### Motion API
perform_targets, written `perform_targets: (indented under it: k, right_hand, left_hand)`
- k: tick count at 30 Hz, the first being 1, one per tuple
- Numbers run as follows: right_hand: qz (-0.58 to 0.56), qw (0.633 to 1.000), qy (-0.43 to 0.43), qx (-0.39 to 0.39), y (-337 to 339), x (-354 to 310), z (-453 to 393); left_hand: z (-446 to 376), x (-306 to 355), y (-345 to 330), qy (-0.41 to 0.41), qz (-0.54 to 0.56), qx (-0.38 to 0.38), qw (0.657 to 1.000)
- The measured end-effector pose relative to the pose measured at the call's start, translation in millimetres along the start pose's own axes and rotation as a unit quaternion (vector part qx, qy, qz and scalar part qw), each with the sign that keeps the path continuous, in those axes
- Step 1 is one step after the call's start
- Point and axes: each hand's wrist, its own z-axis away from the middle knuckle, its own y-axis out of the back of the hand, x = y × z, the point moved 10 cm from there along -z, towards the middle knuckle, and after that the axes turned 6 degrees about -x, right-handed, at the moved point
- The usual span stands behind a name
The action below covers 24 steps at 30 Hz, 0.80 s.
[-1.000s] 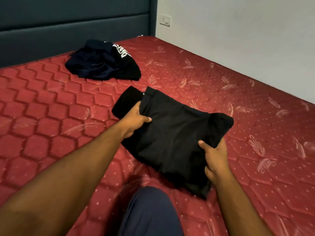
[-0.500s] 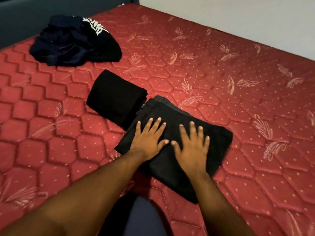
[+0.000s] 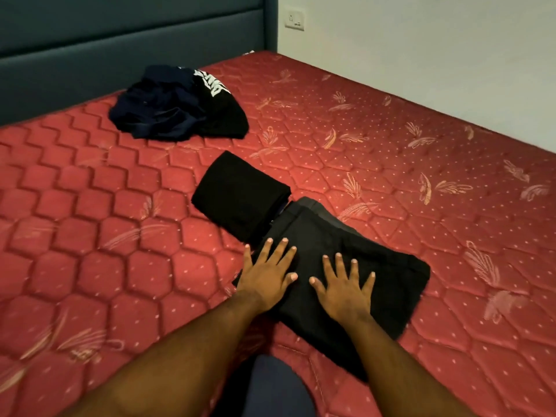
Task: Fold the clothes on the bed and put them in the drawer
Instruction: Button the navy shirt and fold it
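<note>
A folded black garment [image 3: 376, 266] lies on the red quilted mattress [image 3: 90, 221] in front of me. My left hand [image 3: 267, 272] presses flat on its left edge with fingers spread. Beside it my right hand [image 3: 343, 287] lies flat on the cloth's middle, fingers straight. A second folded black garment [image 3: 240, 194] sits just beyond, touching the first at its far left corner. A loose heap of dark navy and black clothes [image 3: 177, 108] with white lettering rests further back near the headboard. No drawer is in view.
A dark padded headboard [image 3: 120, 40] runs along the back left. A white wall [image 3: 436, 55] with a socket [image 3: 294, 21] borders the bed's far right side. My knee in dark blue cloth [image 3: 276, 386] shows at the bottom edge.
One second ago both hands gripped the garment's sides; they laid it down and now press flat on it. Since half a second ago the hands have spread slightly apart.
</note>
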Motion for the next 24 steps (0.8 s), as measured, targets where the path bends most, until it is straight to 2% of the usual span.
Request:
perform_targets:
  k: [3, 6, 11, 15, 19, 24]
  right_hand:
    - [-0.003, 0.997, 0.045, 0.055, 40.7, -59.7, 1.4]
    - [-0.008, 0.991, 0.115, 0.073, 56.9, -138.7, -0.4]
    - [0.036, 0.979, 0.195, 0.047, 29.8, -253.6, -16.1]
    - [0.061, 0.962, 0.261, 0.051, 5.4, -342.2, -35.4]
    - [0.055, 0.954, 0.291, 0.055, -1.1, -424.6, -100.2]
    - [0.051, 0.949, 0.301, 0.075, 33.2, -502.1, -200.9]
  left_hand:
    - [12.5, -35.4, 38.2, 0.027, 0.019, 0.064, 0.997]
    - [24.0, -90.9, 52.6, 0.083, 0.046, 0.071, 0.993]
    - [53.6, -199.7, 40.7, 0.159, 0.083, 0.037, 0.983]
    - [58.5, -290.8, 32.0, 0.208, 0.109, 0.047, 0.971]
    - [21.9, -385.1, 47.7, 0.231, 0.107, 0.097, 0.962]
    - [-60.8, -480.7, 94.0, 0.21, 0.095, 0.171, 0.958]
